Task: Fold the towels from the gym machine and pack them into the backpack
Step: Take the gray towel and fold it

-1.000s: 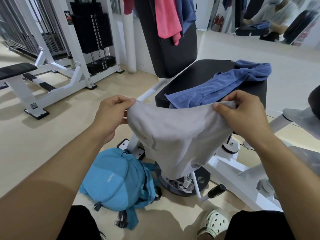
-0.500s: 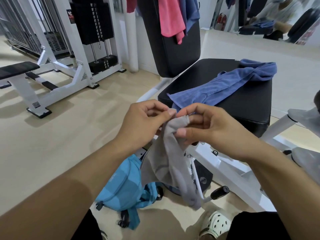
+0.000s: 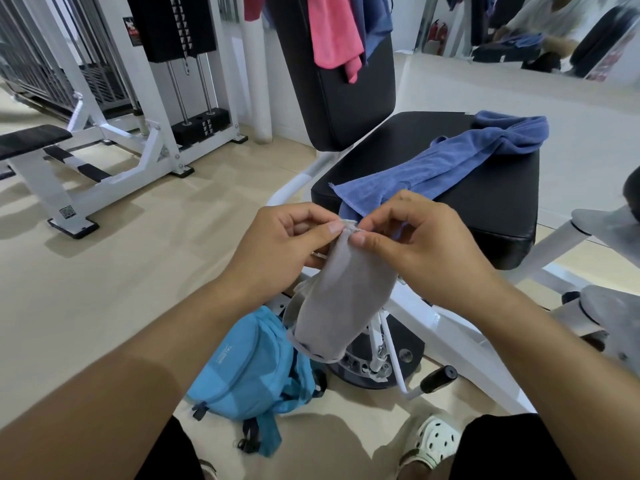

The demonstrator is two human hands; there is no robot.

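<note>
A grey towel (image 3: pixel 341 306) hangs folded in half in front of me, its top corners brought together. My left hand (image 3: pixel 280 247) and my right hand (image 3: pixel 419 244) both pinch those corners, thumbs and fingertips meeting at the top edge. A blue towel (image 3: pixel 446 161) lies crumpled across the black seat (image 3: pixel 485 209) of the gym machine. A pink towel (image 3: pixel 332 29) and a dark blue one (image 3: pixel 375 22) hang over the backrest. The light blue backpack (image 3: pixel 252 368) lies on the floor below the grey towel, beside the machine's base.
The machine's white frame (image 3: pixel 460 327) and a black-tipped lever (image 3: pixel 440 375) stand to the right of the backpack. A white weight machine with a bench (image 3: pixel 31 140) is at the left. My foot in a white clog (image 3: pixel 433 441) is at the bottom. Beige floor stretches to the left.
My hands came together from wide apart, folding the spread grey towel in half. The folded towel now hangs shorter and neater, with both hands pinching its joined top corners.
</note>
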